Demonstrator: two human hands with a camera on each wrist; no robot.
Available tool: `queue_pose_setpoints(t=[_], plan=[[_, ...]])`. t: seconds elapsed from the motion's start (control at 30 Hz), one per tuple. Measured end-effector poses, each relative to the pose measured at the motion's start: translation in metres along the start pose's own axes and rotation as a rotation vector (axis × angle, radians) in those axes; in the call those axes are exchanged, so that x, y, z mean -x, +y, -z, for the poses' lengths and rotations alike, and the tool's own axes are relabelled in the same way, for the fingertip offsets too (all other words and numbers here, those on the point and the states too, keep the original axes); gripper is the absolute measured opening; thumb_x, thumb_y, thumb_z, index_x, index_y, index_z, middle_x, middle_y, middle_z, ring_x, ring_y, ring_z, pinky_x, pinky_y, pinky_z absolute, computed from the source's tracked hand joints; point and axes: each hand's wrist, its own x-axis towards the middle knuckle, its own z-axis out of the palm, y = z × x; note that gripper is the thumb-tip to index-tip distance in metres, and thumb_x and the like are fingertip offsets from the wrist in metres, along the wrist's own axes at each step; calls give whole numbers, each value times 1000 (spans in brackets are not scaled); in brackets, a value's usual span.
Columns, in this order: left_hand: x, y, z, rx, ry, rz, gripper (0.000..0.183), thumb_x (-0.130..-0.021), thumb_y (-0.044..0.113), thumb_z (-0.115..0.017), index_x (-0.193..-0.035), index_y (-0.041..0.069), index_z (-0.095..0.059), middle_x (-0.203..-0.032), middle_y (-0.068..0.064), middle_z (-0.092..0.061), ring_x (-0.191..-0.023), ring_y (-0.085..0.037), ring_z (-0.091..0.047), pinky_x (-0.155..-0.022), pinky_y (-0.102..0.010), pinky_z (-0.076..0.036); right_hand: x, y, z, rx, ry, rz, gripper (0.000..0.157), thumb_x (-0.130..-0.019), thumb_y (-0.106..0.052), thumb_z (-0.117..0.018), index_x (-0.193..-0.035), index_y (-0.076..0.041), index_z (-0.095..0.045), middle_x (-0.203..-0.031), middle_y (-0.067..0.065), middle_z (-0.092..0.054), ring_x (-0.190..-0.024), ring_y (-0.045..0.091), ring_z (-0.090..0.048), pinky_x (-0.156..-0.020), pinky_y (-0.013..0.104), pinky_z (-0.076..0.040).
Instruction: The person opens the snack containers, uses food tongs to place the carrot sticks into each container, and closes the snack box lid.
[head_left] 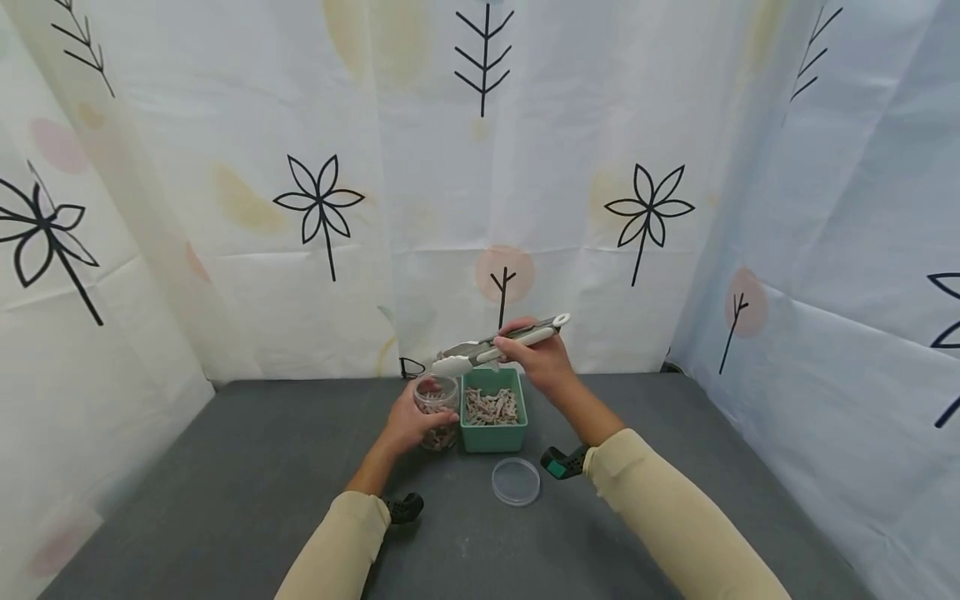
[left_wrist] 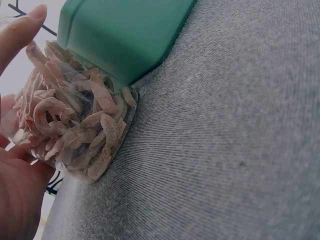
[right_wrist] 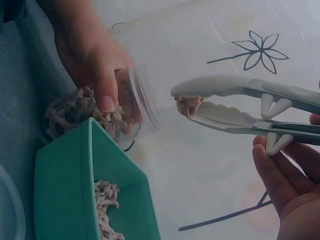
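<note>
Two bare hands are busy near the middle of the far edge of the dark gray table (head_left: 247, 467). The left hand (head_left: 408, 423) holds a clear jar (head_left: 437, 397), with its thumb on one side and its fingers bent around the other. The jar has no lid on, and lots of pale, twisty strips (left_wrist: 75, 120) are inside it. Its bottom looks to be on the table. The right hand (head_left: 543, 360) pinches a pair of gray and white tongs (head_left: 527, 336) between its thumb and fingers. The tongs lean over the green box (head_left: 493, 439), with their tips close to the jar's open top but not touching it. A small bit of strip (right_wrist: 189, 106) is caught between the tips. The green box is just beside the jar, on the side toward the table's right edge, and I cannot tell if the two touch. More pale strips (head_left: 491, 407) lie in a pile at the bottom of the box. A round, clear lid (head_left: 516, 482) lies flat on the table in front of the box, closer to the near edge. Both arms have cream sleeves (head_left: 690, 517), and a small black thing (head_left: 406, 508) sits at each wrist. A white curtain (head_left: 555, 150) with black flowers hangs behind the far edge.
</note>
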Motion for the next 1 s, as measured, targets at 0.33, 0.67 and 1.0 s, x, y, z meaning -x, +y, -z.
queue_pose_setpoints(t=[0.33,0.67,1.0], plan=[[1,-1,-1,3,-4,-3,75,-72,22,-89,-131,2,-47,-124,-10,-60,-102,-24,-57,-83,-40,-46,7,-17,-3,14,-10,-9,23,-90,5,-64,-106,19,-58,-100,32,-62,-79,13,-67,-77,47,-54],[-1,-1,-1,27,-5,-31,77,-73,19,-88,-135,1,-46,-125,-12,-60,-99,-24,-59,-81,-35,-47,10,-11,20,54,55,-42,22,-90,4,-65,-106,17,-59,-102,33,-62,-81,14,-66,-74,30,-54],[-1,-1,0,9,3,-27,75,-72,19,-88,-133,4,-47,-124,-8,-60,-101,-22,-59,-82,-34,-47,10,33,48,121,-22,-125,28,-90,0,-68,-113,13,-58,-107,25,-61,-86,11,-63,-75,26,-51]])
